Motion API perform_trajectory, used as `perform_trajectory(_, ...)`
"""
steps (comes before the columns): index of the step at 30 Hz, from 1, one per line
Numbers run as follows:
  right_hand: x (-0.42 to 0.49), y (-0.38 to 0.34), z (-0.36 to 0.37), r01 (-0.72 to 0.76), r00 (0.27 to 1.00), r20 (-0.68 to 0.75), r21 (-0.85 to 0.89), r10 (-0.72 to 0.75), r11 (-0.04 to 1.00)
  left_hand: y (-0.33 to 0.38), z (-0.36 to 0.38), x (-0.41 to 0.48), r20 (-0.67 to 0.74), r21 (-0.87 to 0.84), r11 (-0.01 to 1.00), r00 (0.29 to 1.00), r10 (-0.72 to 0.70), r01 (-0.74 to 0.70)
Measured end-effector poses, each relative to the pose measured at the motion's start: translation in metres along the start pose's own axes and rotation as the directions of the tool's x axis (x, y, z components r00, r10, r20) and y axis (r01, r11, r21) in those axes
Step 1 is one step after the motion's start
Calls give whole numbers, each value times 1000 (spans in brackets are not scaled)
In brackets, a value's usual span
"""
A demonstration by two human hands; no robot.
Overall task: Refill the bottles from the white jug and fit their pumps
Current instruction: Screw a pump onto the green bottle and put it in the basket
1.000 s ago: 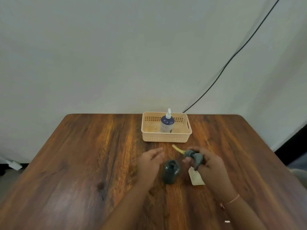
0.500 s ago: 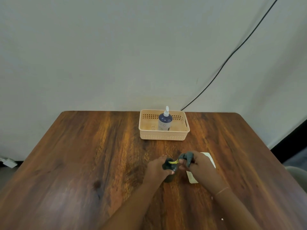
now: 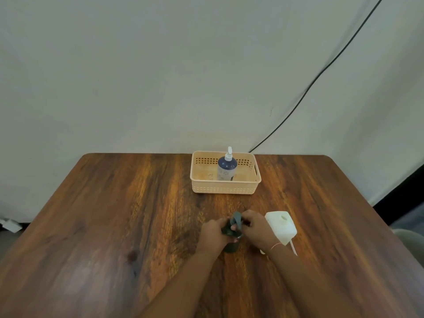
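A small dark green bottle [image 3: 231,246] stands on the wooden table [image 3: 114,226] near the middle front. My left hand [image 3: 213,232] wraps around its upper body. My right hand [image 3: 254,228] pinches the grey-green pump [image 3: 236,218], which sits on the bottle's neck. The white jug [image 3: 281,223] stands uncapped just right of my right hand. A dark blue bottle [image 3: 226,167] with a white pump fitted stands upright inside the peach basket [image 3: 224,187] at the table's far edge.
A black cable [image 3: 321,74] runs down the wall behind the basket. A dark gap and a grey chair edge [image 3: 410,237] lie off the table's right side. Bare wood spreads to the left and front.
My right hand brought the pump from beside the bottle onto its neck, its tube going inside. My left hand closed round the bottle. The view shifted, bringing the jug into sight.
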State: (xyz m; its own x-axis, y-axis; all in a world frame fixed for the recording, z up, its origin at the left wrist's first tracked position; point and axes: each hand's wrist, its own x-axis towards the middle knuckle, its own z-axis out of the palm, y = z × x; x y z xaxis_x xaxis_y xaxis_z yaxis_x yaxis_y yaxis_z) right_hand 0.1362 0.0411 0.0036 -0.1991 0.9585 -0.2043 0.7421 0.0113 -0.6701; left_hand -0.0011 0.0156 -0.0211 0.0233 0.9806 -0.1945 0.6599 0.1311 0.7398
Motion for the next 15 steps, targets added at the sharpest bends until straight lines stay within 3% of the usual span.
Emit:
perform_trajectory(5, -6, 0, 18, -53, 988, -151, -68, 43, 996, 0, -2, -1, -6, -37, 999, 1000, 7, -7)
perform_trajectory(10, -11, 3, 26, -36, 985, -171, 5, 36, 999, 1, -3, -2, -4, -35, 999, 1000, 19, -19)
perform_trajectory(13, -13, -1, 26, -133, 945, -283, 124, 164, 983, 2, -3, -1, 5, -14, 1000, 1000, 27, -27)
perform_trajectory(15, -13, -3, 27, -149, 942, -278, 149, 186, 978, 1, -2, -1, 6, -19, 1000, 1000, 20, -20)
